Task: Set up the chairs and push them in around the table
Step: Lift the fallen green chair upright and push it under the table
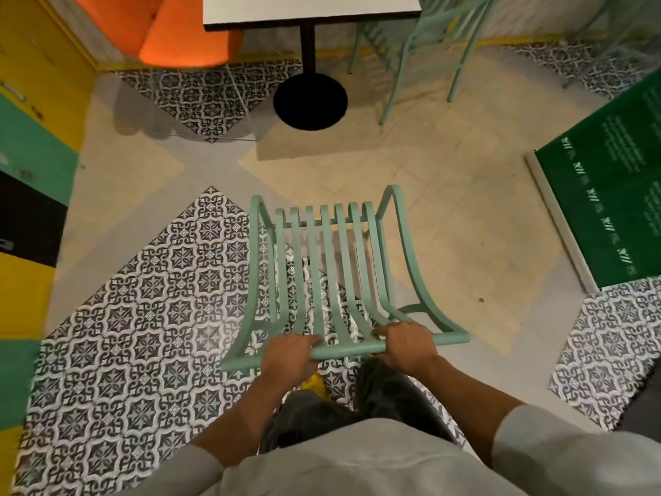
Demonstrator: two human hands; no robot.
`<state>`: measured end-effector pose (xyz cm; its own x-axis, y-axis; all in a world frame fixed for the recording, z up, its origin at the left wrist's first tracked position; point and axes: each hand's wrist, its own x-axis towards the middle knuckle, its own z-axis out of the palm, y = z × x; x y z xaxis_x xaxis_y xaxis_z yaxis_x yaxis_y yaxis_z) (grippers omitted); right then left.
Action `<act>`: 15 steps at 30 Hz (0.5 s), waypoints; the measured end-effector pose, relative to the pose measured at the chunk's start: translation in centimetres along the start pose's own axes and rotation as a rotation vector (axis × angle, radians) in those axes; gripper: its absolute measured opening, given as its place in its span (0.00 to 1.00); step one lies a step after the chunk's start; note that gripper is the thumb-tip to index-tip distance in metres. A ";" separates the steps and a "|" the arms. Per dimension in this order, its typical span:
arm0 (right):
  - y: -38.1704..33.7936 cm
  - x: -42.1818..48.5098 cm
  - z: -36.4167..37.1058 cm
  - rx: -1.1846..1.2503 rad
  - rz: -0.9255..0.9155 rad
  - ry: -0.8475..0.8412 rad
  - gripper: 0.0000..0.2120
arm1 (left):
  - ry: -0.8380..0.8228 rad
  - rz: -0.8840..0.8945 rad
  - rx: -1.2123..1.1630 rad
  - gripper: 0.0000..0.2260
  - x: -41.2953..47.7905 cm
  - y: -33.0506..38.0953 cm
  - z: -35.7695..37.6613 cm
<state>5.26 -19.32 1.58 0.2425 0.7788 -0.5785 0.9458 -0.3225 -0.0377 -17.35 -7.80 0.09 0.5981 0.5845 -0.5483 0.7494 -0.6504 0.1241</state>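
Note:
A mint-green slatted metal chair [323, 266] stands right in front of me, its seat pointing toward the table. My left hand [289, 356] and my right hand [404, 343] both grip the top rail of its backrest. The white table [311, 8] with a black post and round black base [310, 102] is at the top of the view, some way beyond the chair. A second mint-green chair [425, 41] stands at the table's right side, partly under it. My legs and a yellow shoe show below the rail.
An orange seat [186, 34] sits at the table's left. Yellow, green and black cabinets [32, 137] line the left wall. A green sign board [604, 180] leans at the right. The floor mixes plain beige and patterned tiles.

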 end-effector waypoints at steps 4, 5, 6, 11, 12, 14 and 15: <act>0.6 1.8 -1.5 -0.005 -0.012 -0.001 0.23 | 0.015 -0.034 -0.028 0.24 1.9 -0.3 -1.2; 0.7 2.5 -2.2 -0.009 -0.016 -0.002 0.22 | 0.018 -0.050 -0.033 0.25 2.6 -0.4 -1.8; 0.9 3.2 -2.8 -0.011 -0.019 -0.006 0.22 | 0.018 -0.060 -0.043 0.25 3.3 -0.6 -2.4; 2.0 7.4 -5.8 -0.008 -0.051 0.006 0.20 | 0.040 -0.105 -0.098 0.22 7.1 -1.3 -5.8; 2.3 8.3 -6.4 -0.001 -0.056 0.004 0.20 | 0.047 -0.115 -0.104 0.22 7.8 -1.4 -6.6; 3.2 10.2 -7.6 0.008 -0.065 0.002 0.20 | 0.037 -0.127 -0.082 0.21 9.6 -1.3 -8.3; 3.6 11.1 -8.1 0.007 -0.075 -0.002 0.20 | 0.026 -0.121 -0.065 0.21 10.4 -1.2 -9.0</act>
<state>13.10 -7.48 1.68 0.1707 0.7997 -0.5757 0.9597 -0.2672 -0.0866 -9.47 3.42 1.68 0.5088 0.6700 -0.5406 0.8329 -0.5419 0.1124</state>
